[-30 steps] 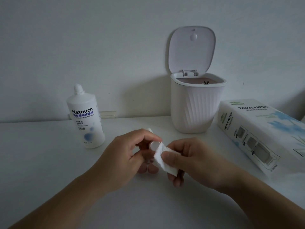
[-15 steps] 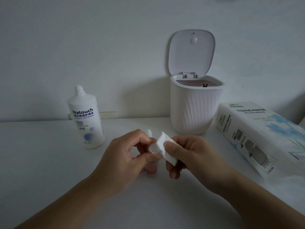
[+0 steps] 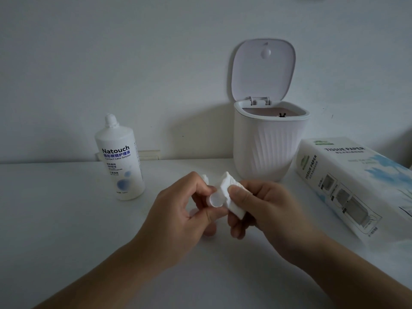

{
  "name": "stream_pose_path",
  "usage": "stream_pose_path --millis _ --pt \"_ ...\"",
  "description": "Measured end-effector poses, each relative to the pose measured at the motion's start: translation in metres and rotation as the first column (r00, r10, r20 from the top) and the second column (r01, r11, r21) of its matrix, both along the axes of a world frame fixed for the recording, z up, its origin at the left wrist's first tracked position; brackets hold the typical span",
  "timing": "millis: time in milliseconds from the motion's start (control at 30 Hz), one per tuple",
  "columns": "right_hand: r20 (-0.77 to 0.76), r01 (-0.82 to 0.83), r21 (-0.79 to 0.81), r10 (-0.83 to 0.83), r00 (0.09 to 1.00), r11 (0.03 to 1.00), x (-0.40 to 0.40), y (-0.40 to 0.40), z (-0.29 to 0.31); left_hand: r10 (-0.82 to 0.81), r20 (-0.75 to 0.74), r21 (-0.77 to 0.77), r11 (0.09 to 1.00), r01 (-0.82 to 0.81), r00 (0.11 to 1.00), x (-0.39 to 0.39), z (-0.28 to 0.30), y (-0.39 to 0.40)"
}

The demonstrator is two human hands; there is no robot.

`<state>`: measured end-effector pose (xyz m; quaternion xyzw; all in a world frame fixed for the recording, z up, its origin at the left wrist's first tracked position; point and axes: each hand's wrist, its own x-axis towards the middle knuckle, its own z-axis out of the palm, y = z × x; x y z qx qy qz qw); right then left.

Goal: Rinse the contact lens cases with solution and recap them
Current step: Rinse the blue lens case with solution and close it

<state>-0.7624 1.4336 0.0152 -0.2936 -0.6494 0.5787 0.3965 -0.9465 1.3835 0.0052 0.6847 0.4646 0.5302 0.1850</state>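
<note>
Head view, left hand: the left hand (image 3: 178, 210) pinches a small white contact lens case (image 3: 215, 200) between thumb and fingertips, above the table (image 3: 66, 219); the round open well faces the camera; the rest of the case is hidden behind the fingers
Head view, right hand: the right hand (image 3: 263, 210) grips a folded white tissue (image 3: 231, 197), thumb pressed on its front; the tissue's edge touches the right side of the case's rim
Head view, caps: a small white piece (image 3: 204, 177) peeks out just behind the left fingers; whether it is a cap or part of the case I cannot tell
Head view, solution: the solution bottle (image 3: 120, 159) stands upright and closed, to the left of the hands and apart from them
Head view, surroundings: a small bin (image 3: 267, 143) with its lid raised stands behind the hands; a tissue paper pack (image 3: 347, 181) lies to the right
Step in hand, as I judge: wiping the well dry before recapping
Doing it well: keep the left pinch firm on the case's edge, not over the well; work a tissue corner into the well and turn it lightly; avoid shedding fibres; touch the inside only with the tissue
Risk: the small smooth case may slip if wet; hold it low over the table
</note>
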Motion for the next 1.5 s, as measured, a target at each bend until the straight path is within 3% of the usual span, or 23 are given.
stream_pose_path --millis 200,267,400,467,567,800,1100,1300,1400,1500 --pt "0.201 -0.193 -0.026 0.194 0.96 0.981 -0.002 -0.005 0.0 -0.039 -0.222 -0.022 0.999 0.035 0.974 -0.017 0.002 0.007" --pt "0.209 -0.141 -0.013 0.141 0.968 0.99 -0.003 -0.005 0.0 -0.06 -0.167 -0.067 0.997 0.049 0.984 -0.018 0.003 0.008" --pt "0.13 0.072 0.135 -0.089 0.988 0.988 -0.001 -0.001 -0.003 0.029 -0.155 -0.015 0.999 -0.032 0.988 -0.017 0.003 0.011" --pt "0.032 0.215 0.204 -0.226 0.974 0.955 0.0 0.001 -0.002 0.042 -0.106 -0.03 0.999 -0.045 0.994 -0.017 0.004 0.011" --pt "-0.075 0.361 0.147 -0.354 0.932 0.921 0.002 0.004 0.001 -0.008 0.05 -0.127 0.992 0.015 0.999 -0.02 0.007 0.012" --pt "-0.014 0.298 0.157 -0.3 0.954 0.941 -0.001 0.005 0.0 -0.139 0.316 -0.327 0.913 0.246 0.938 -0.012 0.008 0.008" --pt "0.187 0.072 0.158 -0.102 0.977 0.985 -0.002 0.002 -0.004 -0.106 0.258 -0.268 0.947 0.176 0.96 -0.012 0.006 0.009" --pt "0.164 0.138 0.138 -0.16 0.973 0.981 0.0 0.004 -0.002 -0.099 0.258 -0.309 0.934 0.179 0.961 -0.013 0.008 0.007" --pt "0.139 0.19 0.099 -0.203 0.969 0.977 0.001 0.005 -0.002 -0.04 0.183 -0.277 0.957 0.09 0.982 -0.013 0.009 0.007" --pt "0.202 0.124 0.074 -0.136 0.97 0.99 0.001 0.005 -0.002 0.02 0.024 -0.165 0.986 -0.016 1.0 -0.013 0.008 0.008"
